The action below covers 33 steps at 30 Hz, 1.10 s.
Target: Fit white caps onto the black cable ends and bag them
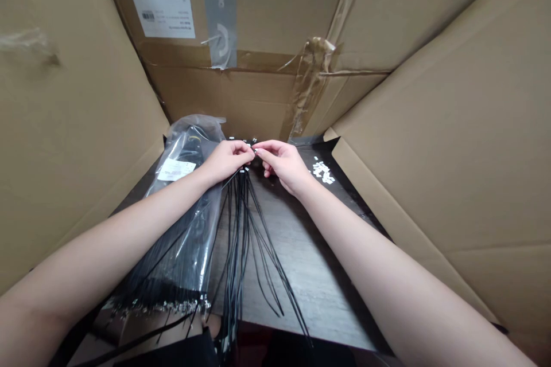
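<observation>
My left hand (pixel 227 159) and my right hand (pixel 282 165) meet at the far end of a dark tabletop (pixel 310 275). Both pinch the top end of a thin black cord (pixel 243 206) between finger and thumb, at a small pale tip. A loose bundle of black cords (pixel 241 258) fans out from under my hands toward me and hangs over the near edge. Just left of it lies a clear plastic bag (pixel 185 229) packed with more black cords, a white label on it.
Small white pieces (pixel 322 172) lie in a heap on the table right of my right hand. Cardboard sheets stand at the left (pixel 64 126) and right (pixel 465 155), with a taped cardboard box (pixel 267 40) behind.
</observation>
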### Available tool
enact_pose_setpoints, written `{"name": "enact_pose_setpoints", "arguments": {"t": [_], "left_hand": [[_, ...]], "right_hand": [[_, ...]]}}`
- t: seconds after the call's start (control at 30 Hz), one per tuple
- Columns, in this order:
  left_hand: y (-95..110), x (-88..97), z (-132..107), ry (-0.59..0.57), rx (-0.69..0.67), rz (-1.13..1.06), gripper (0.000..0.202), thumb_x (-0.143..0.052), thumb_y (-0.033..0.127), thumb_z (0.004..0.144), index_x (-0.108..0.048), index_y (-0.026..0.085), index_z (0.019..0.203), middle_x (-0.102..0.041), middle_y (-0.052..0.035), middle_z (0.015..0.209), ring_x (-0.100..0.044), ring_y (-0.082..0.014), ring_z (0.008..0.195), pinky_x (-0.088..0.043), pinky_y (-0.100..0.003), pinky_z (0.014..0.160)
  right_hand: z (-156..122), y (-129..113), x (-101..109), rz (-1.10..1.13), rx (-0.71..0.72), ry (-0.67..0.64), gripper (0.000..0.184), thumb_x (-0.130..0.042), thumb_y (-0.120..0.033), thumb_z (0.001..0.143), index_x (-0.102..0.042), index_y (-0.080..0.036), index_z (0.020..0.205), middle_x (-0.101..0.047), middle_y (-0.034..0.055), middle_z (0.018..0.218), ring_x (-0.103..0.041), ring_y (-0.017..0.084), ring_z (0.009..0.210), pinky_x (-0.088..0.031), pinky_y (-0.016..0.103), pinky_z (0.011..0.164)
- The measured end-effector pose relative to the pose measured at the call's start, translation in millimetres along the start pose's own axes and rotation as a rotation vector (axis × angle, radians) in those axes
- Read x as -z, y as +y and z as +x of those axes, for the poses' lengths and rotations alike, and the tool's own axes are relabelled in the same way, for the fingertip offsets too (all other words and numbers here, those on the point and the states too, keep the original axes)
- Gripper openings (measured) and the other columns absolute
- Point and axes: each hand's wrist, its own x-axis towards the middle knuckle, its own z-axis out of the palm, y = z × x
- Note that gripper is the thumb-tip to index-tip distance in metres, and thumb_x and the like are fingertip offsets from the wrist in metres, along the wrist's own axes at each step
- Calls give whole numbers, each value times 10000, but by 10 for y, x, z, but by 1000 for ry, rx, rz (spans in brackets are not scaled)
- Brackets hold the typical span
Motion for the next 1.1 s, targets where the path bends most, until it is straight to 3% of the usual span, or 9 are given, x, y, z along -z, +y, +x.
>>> {"name": "enact_pose_setpoints", "arguments": {"t": [0.43,0.67,1.1], "left_hand": [[9,12,-7,2,24,-21,179,-672,324,676,-623,152,658,-557,26,566,-471,-107,538,-375,-248,561],[34,0,-13,14,38,-29,132,-648,272,697,-619,154,645,-560,31,557,-480,-101,533,-392,-239,553],[6,14,-7,40,52,-58,92,-638,228,698,-620,142,673,-567,25,571,-490,-91,510,-352,-214,487]], "right_hand": [[-9,-13,17,35,-25,-25,364,-857,-377,580,-749,-141,835,-602,-18,588,-444,73,491,-415,208,400],[-3,-20,17,41,-46,-18,365,-828,-373,600,-761,-137,870,-562,-33,555,-433,75,489,-404,213,401],[-4,-3,19,13,-24,-18,342,-845,-343,583,-752,-140,842,-641,1,641,-453,73,486,-419,214,392]]}}
